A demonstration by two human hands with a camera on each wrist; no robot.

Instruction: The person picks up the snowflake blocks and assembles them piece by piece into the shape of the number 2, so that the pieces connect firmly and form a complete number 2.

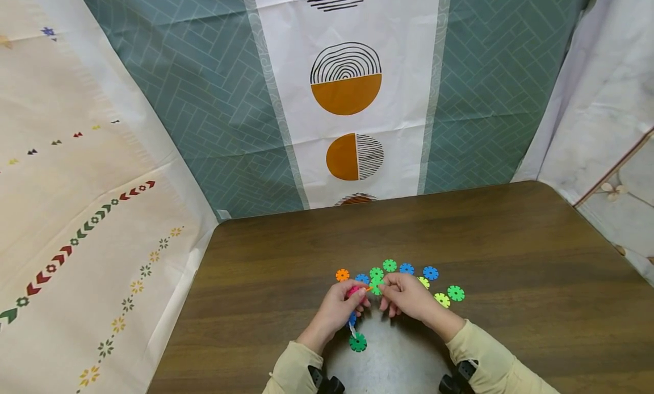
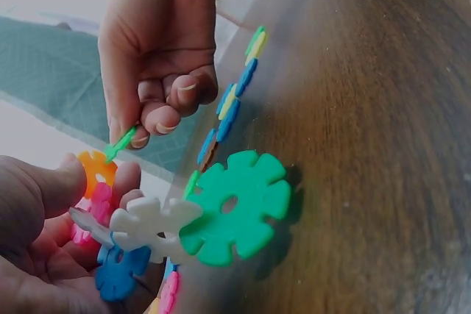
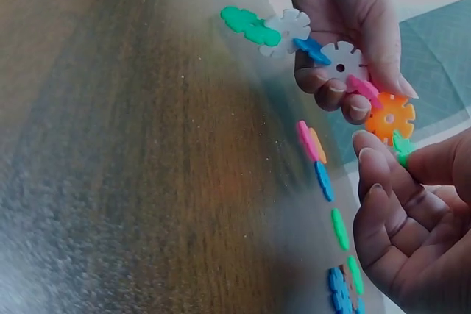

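Note:
My left hand (image 1: 333,307) holds a chain of notched plastic discs, thumb and fingers pinching it at the orange disc (image 3: 390,117). From there it runs through a pink disc (image 3: 362,90), a white disc (image 3: 340,64), a blue disc (image 3: 312,51) and another white disc (image 2: 151,227) to a green disc (image 2: 234,207) dangling at the far end. Between thumb and fingertips, my right hand (image 1: 410,296) pinches a light green disc (image 2: 121,143). That disc meets the orange one's edge, its slot partly hidden by the fingers.
Loose discs lie on the brown wooden table (image 1: 255,303) just beyond the hands, among them an orange disc (image 1: 342,275), a blue disc (image 1: 431,273), a yellow disc (image 1: 441,300) and a green disc (image 1: 456,293). A patterned cloth (image 1: 204,99) hangs behind the table's far edge.

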